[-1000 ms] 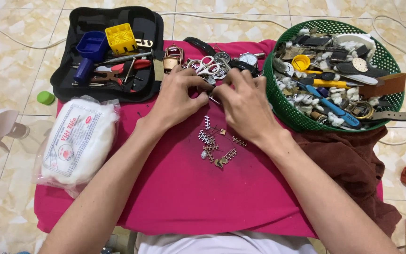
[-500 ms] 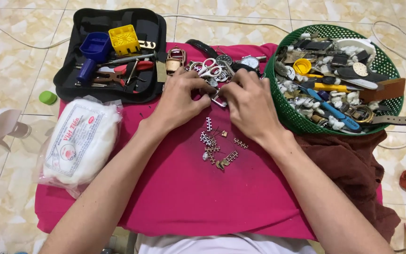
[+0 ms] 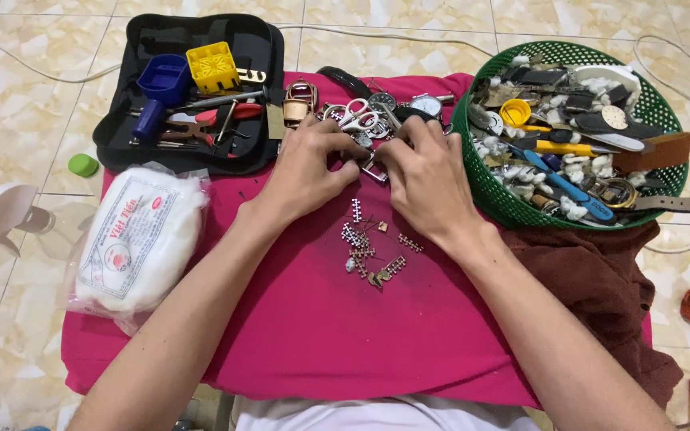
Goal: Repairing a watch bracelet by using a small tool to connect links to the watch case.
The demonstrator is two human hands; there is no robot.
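Pale marble floor tiles surround a pink cloth (image 3: 305,335); at its far middle the left hand (image 3: 307,168) and right hand (image 3: 429,177) meet, each grip pinched on a small metal watch piece (image 3: 374,169) between them. Its long axis is mostly hidden, so I cannot tell the direction; loose bracelet links (image 3: 369,249) lie just below, with a green basket (image 3: 489,187) to the right.
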